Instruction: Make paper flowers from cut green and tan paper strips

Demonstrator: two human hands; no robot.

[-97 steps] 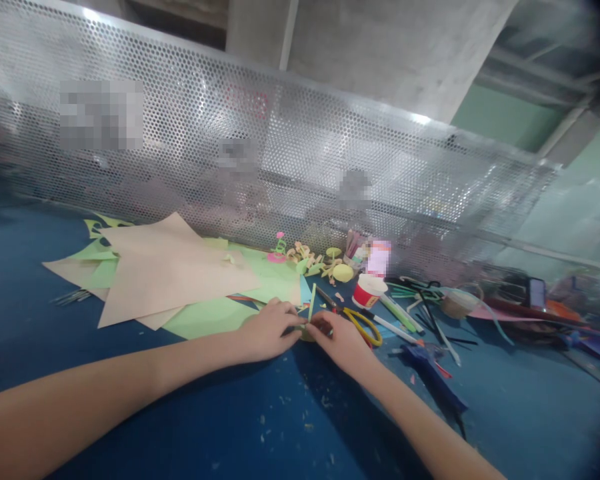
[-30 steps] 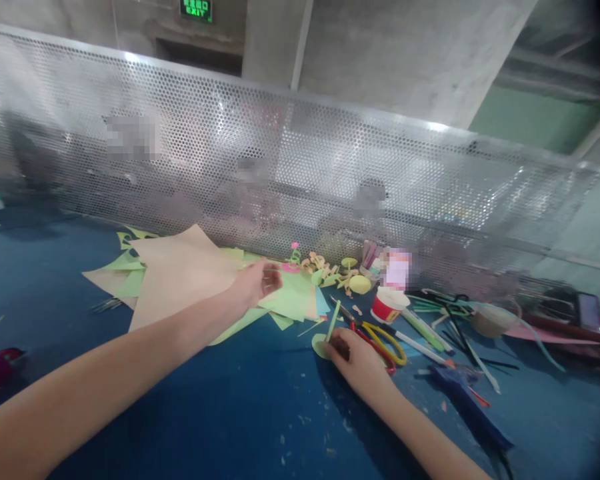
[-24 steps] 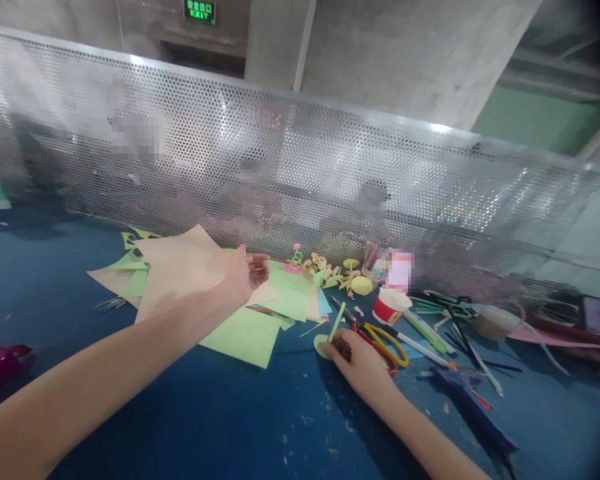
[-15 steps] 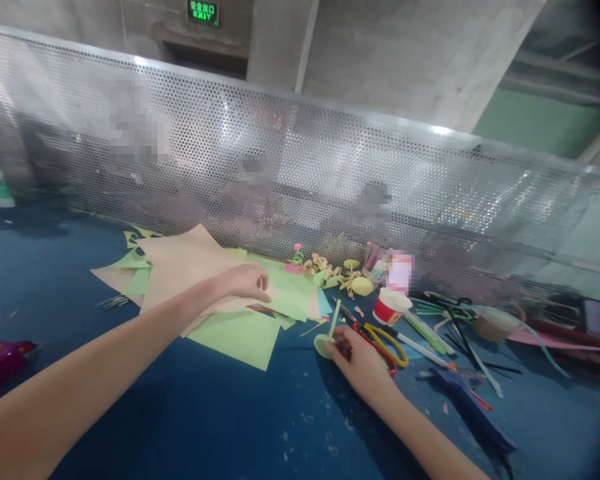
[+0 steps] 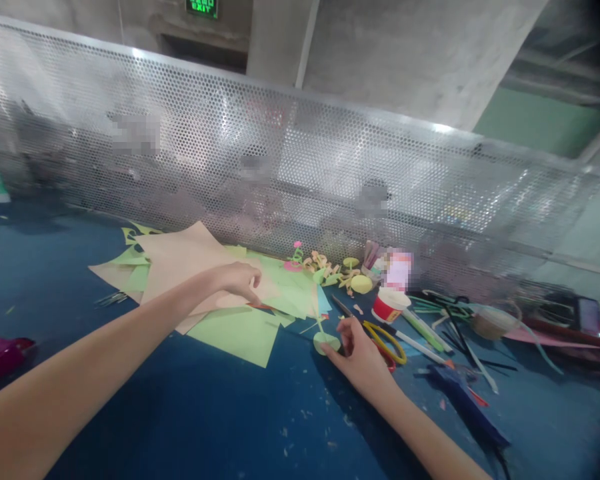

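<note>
My left hand (image 5: 240, 281) hovers low over the sheets of paper, fingers curled and thumb apart, with nothing visible between them. Under it lie a beige sheet (image 5: 180, 250) and light green sheets (image 5: 240, 337). The ends of small red and blue strips (image 5: 266, 307) peek out just below its fingertips. My right hand (image 5: 357, 350) holds a pale green paper disc (image 5: 326, 343) at its right edge, the thumb lying against it. A thin green stem (image 5: 319, 325) rises from the disc, leaning left. Scissors with yellow handles (image 5: 393, 341) lie right behind this hand.
A red and white paper cup (image 5: 390, 305) stands behind the scissors. Paper flowers (image 5: 325, 268) lie along the perforated metal screen (image 5: 330, 167). To the right are a blue glue gun (image 5: 467, 403), strips and cords; a magenta object (image 5: 3, 360) sits at far left.
The disc's stem has tipped from upright to leaning left and away, and my right thumb now lies over the disc. My left hand has shifted slightly left, its thumb and fingers further apart.
</note>
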